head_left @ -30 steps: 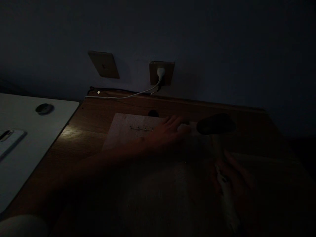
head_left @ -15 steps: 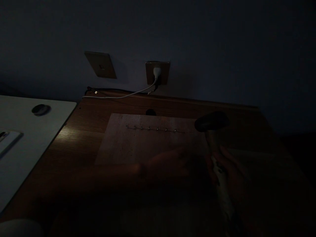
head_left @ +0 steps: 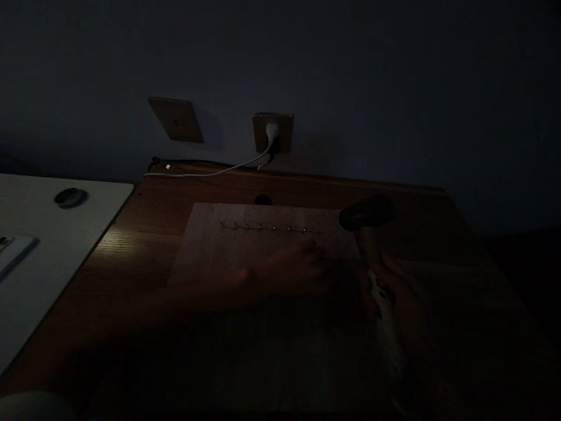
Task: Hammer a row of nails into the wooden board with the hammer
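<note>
Dim room. The right hand (head_left: pixel 405 298) has its fingers wrapped around the handle of a hammer (head_left: pixel 371 248), at the right side of a board (head_left: pixel 197 248). The handle slants from lower right up and slightly left; the head lies crosswise at its far end, nearly level. The left hand (head_left: pixel 300 266) is curled over the board, near a left-to-right row of nails (head_left: pixel 274 227); whether it grips anything, I cannot tell.

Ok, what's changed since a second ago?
The left hand has drawn back to the near side of the row of small metal pieces, uncovering its right end; too dark to tell if it holds anything. The right hand still grips the hammer; the board stays put.
</note>
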Available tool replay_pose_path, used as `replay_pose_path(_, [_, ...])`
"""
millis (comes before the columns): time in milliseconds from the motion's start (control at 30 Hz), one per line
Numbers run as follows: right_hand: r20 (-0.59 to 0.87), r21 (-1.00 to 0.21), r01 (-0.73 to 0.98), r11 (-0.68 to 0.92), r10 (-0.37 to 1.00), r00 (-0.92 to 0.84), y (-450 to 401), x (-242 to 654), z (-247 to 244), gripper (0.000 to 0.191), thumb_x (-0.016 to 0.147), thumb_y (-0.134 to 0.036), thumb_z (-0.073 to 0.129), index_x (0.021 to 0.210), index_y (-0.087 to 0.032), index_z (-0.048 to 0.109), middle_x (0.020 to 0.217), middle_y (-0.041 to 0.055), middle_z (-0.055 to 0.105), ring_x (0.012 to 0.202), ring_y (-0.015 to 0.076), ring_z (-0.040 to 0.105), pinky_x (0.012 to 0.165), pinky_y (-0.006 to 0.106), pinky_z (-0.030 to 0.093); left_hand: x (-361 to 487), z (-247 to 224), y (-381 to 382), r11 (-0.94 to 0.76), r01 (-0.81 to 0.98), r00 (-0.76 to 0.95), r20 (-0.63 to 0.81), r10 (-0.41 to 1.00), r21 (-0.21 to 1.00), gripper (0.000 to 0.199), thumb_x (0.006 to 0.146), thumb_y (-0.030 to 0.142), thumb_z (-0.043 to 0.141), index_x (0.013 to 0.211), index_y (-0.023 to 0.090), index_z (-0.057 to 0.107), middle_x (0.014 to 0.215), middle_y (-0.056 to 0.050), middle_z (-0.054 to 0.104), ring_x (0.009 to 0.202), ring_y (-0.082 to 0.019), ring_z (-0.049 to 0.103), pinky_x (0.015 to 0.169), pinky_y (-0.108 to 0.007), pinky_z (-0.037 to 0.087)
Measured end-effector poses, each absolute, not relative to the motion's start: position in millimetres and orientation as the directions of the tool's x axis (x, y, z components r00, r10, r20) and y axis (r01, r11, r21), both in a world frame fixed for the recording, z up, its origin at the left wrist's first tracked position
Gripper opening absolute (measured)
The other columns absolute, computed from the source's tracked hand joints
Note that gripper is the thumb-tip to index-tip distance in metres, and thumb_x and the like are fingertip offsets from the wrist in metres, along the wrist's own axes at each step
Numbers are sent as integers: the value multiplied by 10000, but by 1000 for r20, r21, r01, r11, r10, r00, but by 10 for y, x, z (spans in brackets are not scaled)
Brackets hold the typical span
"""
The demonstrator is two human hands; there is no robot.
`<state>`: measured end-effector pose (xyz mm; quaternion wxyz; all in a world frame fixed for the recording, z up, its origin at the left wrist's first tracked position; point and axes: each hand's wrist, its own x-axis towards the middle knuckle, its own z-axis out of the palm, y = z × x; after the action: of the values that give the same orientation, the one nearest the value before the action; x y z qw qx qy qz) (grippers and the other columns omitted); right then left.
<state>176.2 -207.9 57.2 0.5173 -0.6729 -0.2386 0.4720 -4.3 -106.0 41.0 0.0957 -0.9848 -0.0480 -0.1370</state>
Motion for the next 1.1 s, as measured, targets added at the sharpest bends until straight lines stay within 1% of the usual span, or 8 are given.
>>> replay_pose_path(100, [-379,-925,-166,-343,796,472,-2086,1762,560,312,765,-480,772,769,-244,569,549,-78,534,349,72,415,338,188,307,-9,429,-831,-985,168,941,302,152,-27,157,1003,156,640,1105,201,750,1026,-64,781,948,-208,712,839,-342,529])
replay_pose_path(233, [-363,-931,-157,-329,807,466,-2101,1773,541,318,804,-480,751,718,-234,569,531,-64,534,368,71,413,358,186,309,108,356,-495,-836,284,843,293,452,470,217,994,169,602,1156,190,746,1098,-67,777,951,-186,730,821,-294,550])
replay_pose_path(300, [-380,-924,-158,-347,807,451,-2109,1785,535,301,820,-474,737,728,-239,573,521,-65,529,367,80,416,357,192,309,170,276,-391,-745,333,811,227,539,578,237,968,155,600,1147,191,751,1084,-59,789,940,-193,741,810,-293,552])
replay_pose_path(367, [-394,-918,-138,-371,815,426,-2118,1797,531,281,858,-471,707,745,-245,584,482,-69,500,364,92,420,364,196,318,209,203,-349,-744,377,808,196,555,552,237,966,162,591,1133,198,756,1085,-66,792,944,-209,745,817,-311,555])
replay_pose_path(500, [-373,-927,-116,-358,831,413,-2125,1809,531,285,904,-470,666,750,-247,576,459,-69,487,363,96,412,374,201,315,218,149,-386,-810,379,825,233,514,446,259,994,175,552,1158,211,749,1144,-86,779,984,-227,742,865,-348,567])
replay_pose_path(667, [-396,-916,-120,-382,820,413,-2114,1802,552,271,872,-481,701,795,-251,581,508,-74,517,373,92,426,379,205,328,205,156,-435,-807,383,827,223,517,450,285,1017,154,525,1222,179,722,1168,-100,768,1018,-229,741,874,-334,579])
replay_pose_path(800, [-436,-898,-146,-415,798,415,-2106,1799,563,285,843,-498,714,787,-251,582,501,-78,506,358,88,417,361,200,312,204,155,-444,-835,384,837,232,495,394,285,1037,162,501,1231,179,709,1145,-97,771,1011,-222,737,865,-324,575])
replay_pose_path(1100, [-424,-904,-148,-401,796,432,-2102,1770,558,275,827,-475,728,764,-246,588,511,-79,520,350,71,427,353,179,318,211,169,-463,-862,403,855,208,475,309,269,1034,155,535,1243,167,704,1151,-94,776,1048,-246,717,978,-408,532])
